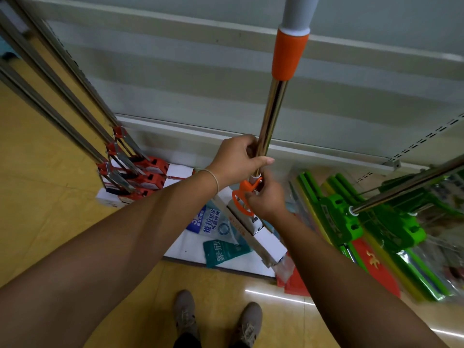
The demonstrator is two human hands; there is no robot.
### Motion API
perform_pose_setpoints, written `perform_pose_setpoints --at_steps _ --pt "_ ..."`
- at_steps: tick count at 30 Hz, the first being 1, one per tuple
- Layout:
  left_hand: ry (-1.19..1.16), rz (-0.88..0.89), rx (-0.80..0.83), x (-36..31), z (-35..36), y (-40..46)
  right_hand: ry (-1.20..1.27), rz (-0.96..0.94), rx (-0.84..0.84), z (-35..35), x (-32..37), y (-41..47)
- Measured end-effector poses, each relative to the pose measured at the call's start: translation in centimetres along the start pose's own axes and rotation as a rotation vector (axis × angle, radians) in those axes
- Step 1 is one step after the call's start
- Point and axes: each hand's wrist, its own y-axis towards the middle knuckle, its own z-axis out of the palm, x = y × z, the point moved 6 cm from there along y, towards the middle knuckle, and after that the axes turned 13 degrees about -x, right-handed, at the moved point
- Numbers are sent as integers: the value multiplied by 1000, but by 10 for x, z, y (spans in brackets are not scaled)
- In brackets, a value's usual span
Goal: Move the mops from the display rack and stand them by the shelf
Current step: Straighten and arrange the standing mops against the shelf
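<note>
The pale shelf (pixel 251 79) fills the upper half of the view, its lowest board running across just above the yellow floor (pixel 45 197). Leaning against the shelf on the left are 3 mops (pixel 75 96) with metal poles and red fittings, their heads (pixel 140 177) standing together on the floor at the shelf's foot. On the right lies a cluster of green mops (pixel 351 222) in clear wrapping, with 1 steel pole (pixel 411 184) slanting over them toward the right edge.

In the middle stands the mop (pixel 272 116) being handled, nearly upright, with a shiny metal pole, an orange sleeve (pixel 288 54) high up and a grey grip above it that runs out of the frame. Its flat head (pixel 261 237), partly wrapped in white card, rests low over some printed packaging (pixel 216 234) on the white base of the shelf.

The left hand (pixel 238 159) is clenched around the metal pole, thumb pointing right. Just below it, the right hand (pixel 266 197) pinches the orange lever (pixel 244 197) where the pole meets the head. A thin band circles the left wrist.

At the bottom edge are 2 grey-brown shoes (pixel 216 320) on the floor.
</note>
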Motion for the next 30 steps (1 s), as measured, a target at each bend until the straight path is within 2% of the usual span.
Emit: perform_pose_setpoints --at_steps 4,10,22,30 --pt "105 74 -94 -3 -3 9 -32 -11 91 -1 3 16" --pt "118 88 -170 0 -2 21 -79 -72 250 -4 16 41" --pt "153 67 -235 1 9 43 -91 -95 275 -2 21 73" --pt "148 53 -244 1 9 53 -194 -131 218 2 23 87"
